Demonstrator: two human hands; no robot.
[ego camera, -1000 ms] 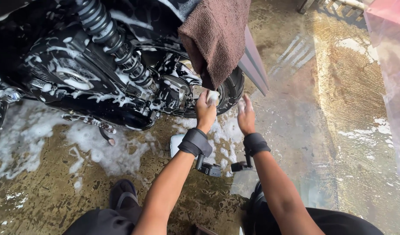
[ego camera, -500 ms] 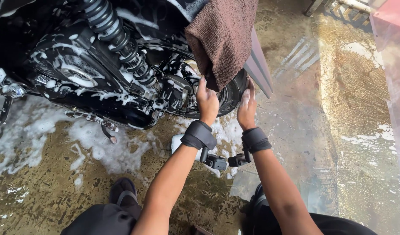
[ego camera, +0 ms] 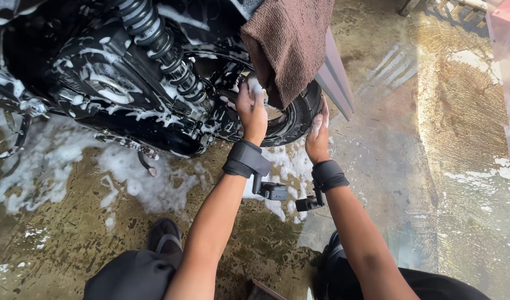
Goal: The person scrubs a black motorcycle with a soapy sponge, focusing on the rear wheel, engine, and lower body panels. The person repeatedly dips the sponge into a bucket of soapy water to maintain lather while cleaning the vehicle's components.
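Hands on soapy motorcycle rear wheel

Motorcycle (ego camera: 127,94) stood on the wet concrete floor (ego camera: 388,166), black, covered in soap foam, filling the top-left of the view. Its long axis ran roughly left to right across the frame, rear end toward the right. Rear tyre (ego camera: 299,119) sat at the right end of the bike, mostly hidden behind a brown towel (ego camera: 291,47) draped over the back of the bike. Coil shock absorber (ego camera: 163,50) slanted from upper left down to lower right, ending near the wheel hub.

Left hand (ego camera: 252,111) was up at the wheel area just below the towel edge, fingers clenched around a small white foamy sponge (ego camera: 255,86). Right hand (ego camera: 317,133) lay flat on the tyre sidewall, fingers released and spread, gripping nothing. Both wrists wore black straps (ego camera: 245,159) with small devices hanging under them.

Foam puddles (ego camera: 127,178) spread on the floor under the bike and between the arms. Person's sandalled foot (ego camera: 165,238) showed at the bottom edge. No containers in view.
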